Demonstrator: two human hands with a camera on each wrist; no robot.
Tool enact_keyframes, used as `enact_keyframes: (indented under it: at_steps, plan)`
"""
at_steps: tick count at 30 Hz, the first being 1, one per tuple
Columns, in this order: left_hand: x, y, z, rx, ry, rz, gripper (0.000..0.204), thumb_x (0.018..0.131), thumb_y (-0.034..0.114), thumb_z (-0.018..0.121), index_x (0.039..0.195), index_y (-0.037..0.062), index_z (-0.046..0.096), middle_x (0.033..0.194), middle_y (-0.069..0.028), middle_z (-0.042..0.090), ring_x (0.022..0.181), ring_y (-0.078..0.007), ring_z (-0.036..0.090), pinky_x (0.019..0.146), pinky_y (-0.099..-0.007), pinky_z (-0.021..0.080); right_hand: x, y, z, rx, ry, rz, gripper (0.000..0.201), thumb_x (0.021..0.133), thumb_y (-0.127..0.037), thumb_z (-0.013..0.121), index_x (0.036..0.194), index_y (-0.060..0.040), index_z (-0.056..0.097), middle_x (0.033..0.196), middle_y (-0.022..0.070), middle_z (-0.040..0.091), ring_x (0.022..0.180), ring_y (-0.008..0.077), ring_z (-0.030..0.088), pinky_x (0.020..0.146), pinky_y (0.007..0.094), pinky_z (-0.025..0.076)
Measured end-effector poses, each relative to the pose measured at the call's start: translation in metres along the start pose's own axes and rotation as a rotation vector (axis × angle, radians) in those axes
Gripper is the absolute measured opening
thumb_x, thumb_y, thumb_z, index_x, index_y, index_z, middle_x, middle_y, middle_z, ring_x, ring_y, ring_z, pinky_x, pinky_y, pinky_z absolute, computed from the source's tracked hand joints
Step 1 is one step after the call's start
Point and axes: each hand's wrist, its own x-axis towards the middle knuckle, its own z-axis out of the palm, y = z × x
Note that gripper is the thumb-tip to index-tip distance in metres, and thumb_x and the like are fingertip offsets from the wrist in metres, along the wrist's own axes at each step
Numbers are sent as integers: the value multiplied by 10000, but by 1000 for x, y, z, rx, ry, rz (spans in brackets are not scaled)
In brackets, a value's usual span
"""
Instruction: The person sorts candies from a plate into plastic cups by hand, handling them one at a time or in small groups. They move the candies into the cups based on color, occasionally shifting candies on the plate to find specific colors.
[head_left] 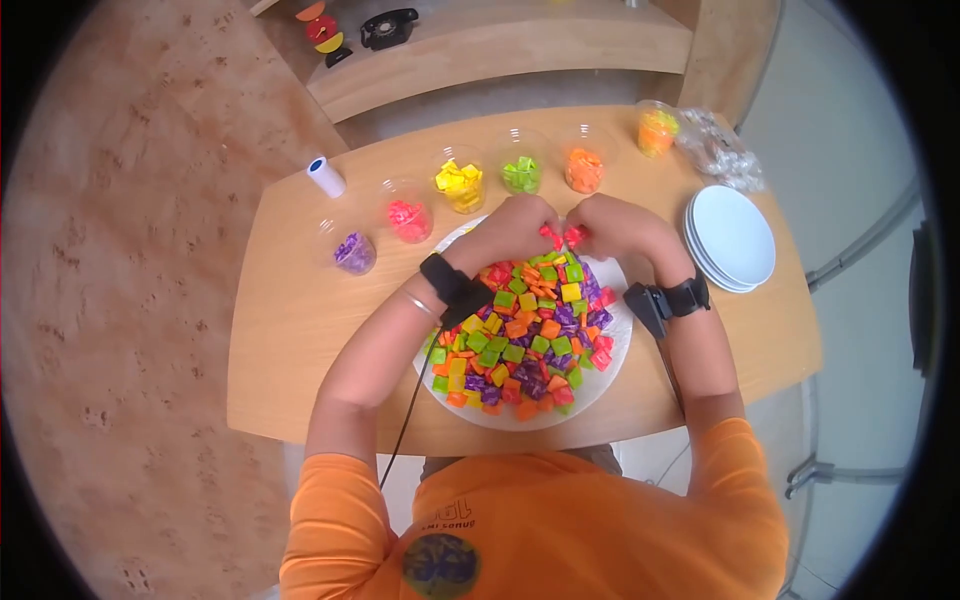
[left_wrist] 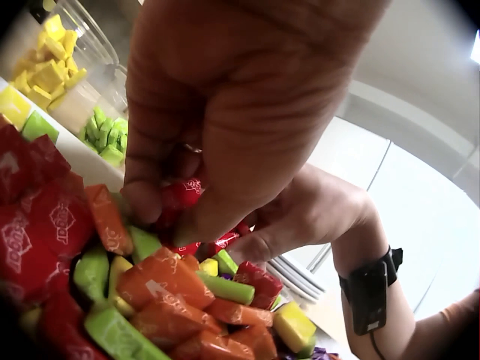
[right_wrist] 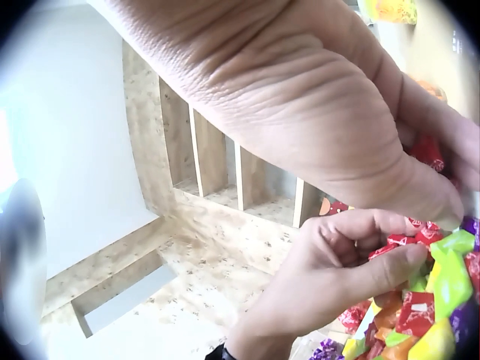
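A large white plate (head_left: 622,340) bears a heap of wrapped candies (head_left: 520,340) in red, orange, yellow, green and purple. Over the heap's far side, my left hand (head_left: 515,230) pinches red candy (left_wrist: 182,193) between thumb and fingers. Close beside it, my right hand (head_left: 625,230) has its fingers curled round another red candy (right_wrist: 427,154). The two hands nearly meet, thumbs toward each other. In the left wrist view, orange and green candies lie right under the left fingertips.
Clear cups of sorted candies stand along the far edge: purple (head_left: 354,252), pink-red (head_left: 408,218), yellow (head_left: 460,185), green (head_left: 521,174) and orange (head_left: 584,170). A mixed cup (head_left: 657,132), plastic packaging (head_left: 722,150) and stacked white plates (head_left: 733,237) are on the right. A white roll (head_left: 326,177) stands back left.
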Motion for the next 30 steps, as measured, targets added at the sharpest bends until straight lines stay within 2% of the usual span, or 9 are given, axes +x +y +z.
enact_keyframes:
  at_steps: [8, 13, 17, 18, 19, 22, 24, 26, 30]
  plan:
    - [-90, -14, -111, 70, 75, -207, 165, 832, 121, 736, 957, 18, 769, 750, -78, 727, 671, -129, 664, 627, -308, 526, 18, -49, -21, 276, 88, -274, 112, 899, -129, 678, 912, -20, 694, 672, 59, 667, 634, 125, 664, 578, 312, 493]
    - [-98, -45, -162, 34, 70, -526, 224, 813, 53, 728, 1014, -45, 748, 765, -57, 706, 681, -117, 644, 635, -268, 527, 127, -117, -41, 66, 155, -360, 243, 837, -224, 744, 874, 9, 690, 760, 116, 722, 673, 235, 691, 633, 365, 523]
    - [-102, -69, -162, -32, 110, -519, 289, 807, 40, 729, 1082, -48, 733, 813, -67, 721, 682, -122, 647, 653, -276, 542, 174, -133, -29, 67, 351, -415, 387, 823, -251, 759, 1050, 59, 714, 936, 185, 752, 835, 300, 724, 753, 369, 560]
    - [-107, -77, -156, 49, 246, -395, 306, 813, 45, 731, 1105, -44, 725, 843, -71, 730, 691, -126, 650, 677, -282, 549, 175, -128, -27, 64, 349, -416, 387, 823, -251, 759, 1050, 59, 714, 936, 185, 752, 835, 300, 724, 753, 369, 560]
    - [-113, -83, -149, 126, 377, -270, 322, 819, 51, 732, 1128, -40, 718, 873, -75, 739, 701, -131, 653, 701, -289, 555, 167, -121, -24, 71, 439, -426, 412, 827, -240, 756, 1117, 49, 706, 968, 193, 750, 880, 303, 724, 783, 363, 563]
    - [-129, -56, -138, 29, 435, -306, 354, 835, 61, 734, 1175, -32, 701, 967, -91, 754, 788, -157, 676, 734, -308, 550, 127, -80, -7, 86, 608, -521, 390, 859, -187, 735, 1187, 20, 696, 999, 168, 756, 916, 288, 729, 819, 354, 568]
    - [-135, -6, -131, -143, 333, -400, 359, 838, 62, 733, 1186, -19, 698, 990, -99, 749, 827, -165, 679, 740, -308, 543, 55, -82, -21, 434, 232, -141, 335, 874, -148, 720, 1171, 7, 700, 982, 151, 759, 897, 281, 731, 827, 355, 561]
    - [-135, 9, -108, -307, 220, -484, 365, 841, 63, 733, 1197, -6, 696, 1012, -107, 745, 866, -173, 682, 746, -308, 537, 22, -53, -16, 338, 194, -131, 327, 871, -139, 724, 1160, 11, 698, 959, 146, 758, 878, 278, 730, 816, 356, 557]
    - [-138, -7, -57, 124, 135, -279, 381, 819, 92, 745, 1194, 47, 698, 1013, -149, 719, 961, -287, 685, 833, -372, 536, -30, -27, -11, 94, 74, -65, 313, 843, -124, 750, 1117, 17, 698, 913, 155, 750, 840, 278, 724, 772, 361, 546]
